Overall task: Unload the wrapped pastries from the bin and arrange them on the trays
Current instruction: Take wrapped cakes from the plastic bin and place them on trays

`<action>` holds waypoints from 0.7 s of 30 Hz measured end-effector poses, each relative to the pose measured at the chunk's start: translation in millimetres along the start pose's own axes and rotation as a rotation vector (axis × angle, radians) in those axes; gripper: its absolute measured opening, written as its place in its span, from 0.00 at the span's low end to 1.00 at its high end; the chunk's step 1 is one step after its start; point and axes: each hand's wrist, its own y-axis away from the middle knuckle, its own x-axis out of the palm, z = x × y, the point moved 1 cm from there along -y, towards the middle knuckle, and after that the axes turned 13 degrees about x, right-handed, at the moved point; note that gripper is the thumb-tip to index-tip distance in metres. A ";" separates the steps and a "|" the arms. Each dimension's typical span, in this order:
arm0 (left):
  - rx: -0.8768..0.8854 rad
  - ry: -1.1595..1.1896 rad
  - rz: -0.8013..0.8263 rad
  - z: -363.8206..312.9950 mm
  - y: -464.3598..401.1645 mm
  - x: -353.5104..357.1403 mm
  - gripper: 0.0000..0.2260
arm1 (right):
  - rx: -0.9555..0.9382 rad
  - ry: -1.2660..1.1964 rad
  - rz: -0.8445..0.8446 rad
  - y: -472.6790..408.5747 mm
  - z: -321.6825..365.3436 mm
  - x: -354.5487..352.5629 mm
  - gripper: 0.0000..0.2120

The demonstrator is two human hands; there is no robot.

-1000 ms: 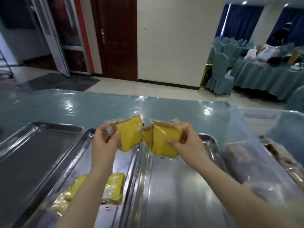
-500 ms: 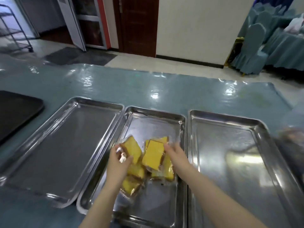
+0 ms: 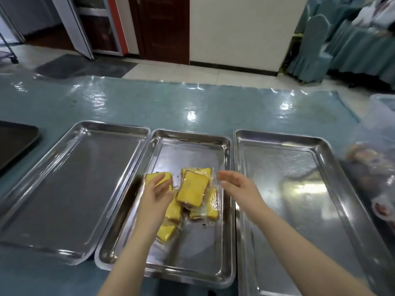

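Three steel trays lie side by side on the teal table. The middle tray (image 3: 192,139) holds a loose pile of several yellow pastries in clear wrap (image 3: 193,190). My left hand (image 3: 157,194) hovers over the pile's left side, fingers apart, partly covering one pastry (image 3: 159,178). My right hand (image 3: 237,183) is just right of the pile, fingers spread and holding nothing. The left tray (image 3: 70,184) and right tray (image 3: 299,189) have no pastries in them. The clear bin (image 3: 376,167) with more wrapped pastries sits blurred at the far right edge.
A dark tray (image 3: 15,142) lies at the table's left edge. Beyond the table are a tiled floor, a brown door, and covered chairs and tables at the back right.
Both hands lowered the pastries from mid-air into the middle tray and let go; their fingers now stand apart beside the pile. The view tilted downward.
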 end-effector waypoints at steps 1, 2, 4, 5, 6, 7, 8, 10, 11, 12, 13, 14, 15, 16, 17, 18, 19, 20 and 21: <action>-0.002 0.020 0.042 -2.4 0.6 9.9 0.18 | -0.003 -0.016 -0.008 4.6 1.9 -9.3 0.13; -0.004 0.031 0.083 -4.7 1.2 19.7 0.18 | -0.008 -0.025 -0.019 9.6 3.5 -20.1 0.12; 0.001 0.028 0.157 -10.9 1.0 41.2 0.18 | -0.031 -0.030 -0.042 21.8 6.7 -46.8 0.12; 0.012 0.019 0.192 -15.6 0.1 52.9 0.18 | -0.048 -0.024 -0.053 28.6 9.0 -61.5 0.11; 0.027 0.011 0.227 -21.2 -0.8 65.7 0.18 | -0.068 -0.017 -0.066 35.9 11.0 -77.9 0.11; 0.046 0.010 0.257 -27.2 -2.0 79.7 0.17 | -0.089 -0.013 -0.084 43.2 13.0 -95.5 0.11; 0.067 0.017 0.283 -33.5 -3.2 94.9 0.17 | -0.111 -0.016 -0.104 51.2 14.7 -114.3 0.11; 0.100 0.044 0.325 -47.6 -4.3 129.5 0.17 | -0.159 -0.001 -0.160 67.9 18.9 -154.8 0.12; 0.112 0.060 0.346 -54.7 -4.0 148.0 0.17 | -0.183 0.022 -0.192 76.1 21.4 -175.6 0.12; 0.126 0.076 0.367 -62.0 -2.8 167.2 0.17 | -0.205 0.044 -0.222 84.2 23.9 -196.6 0.12; 0.142 0.091 0.388 -69.6 -1.1 186.6 0.17 | -0.225 0.064 -0.247 92.3 26.8 -217.6 0.12; 0.160 0.104 0.408 -77.0 1.3 206.3 0.17 | -0.243 0.091 -0.270 100.3 29.3 -238.3 0.11; 0.176 0.109 0.427 -84.2 4.0 226.0 0.17 | -0.259 0.127 -0.291 107.7 31.6 -258.6 0.11; 0.194 0.107 0.448 -91.3 7.5 245.7 0.17 | -0.273 0.168 -0.309 115.4 33.6 -278.5 0.10; 0.211 0.101 0.474 -97.9 11.5 265.2 0.17 | -0.287 0.202 -0.323 122.7 34.9 -297.6 0.11; 0.228 0.090 0.502 -103.6 15.9 284.1 0.17 | -0.299 0.225 -0.334 129.2 35.1 -316.2 0.11; 0.246 0.074 0.529 -108.8 20.5 302.6 0.18 | -0.306 0.244 -0.343 134.3 34.3 -334.1 0.11; 0.265 0.057 0.554 -113.4 25.1 319.8 0.18 | -0.306 0.259 -0.354 137.8 32.7 -351.0 0.12; 0.283 0.045 0.578 -117.5 29.8 336.7 0.18 | -0.301 0.269 -0.366 139.9 29.5 -367.6 0.12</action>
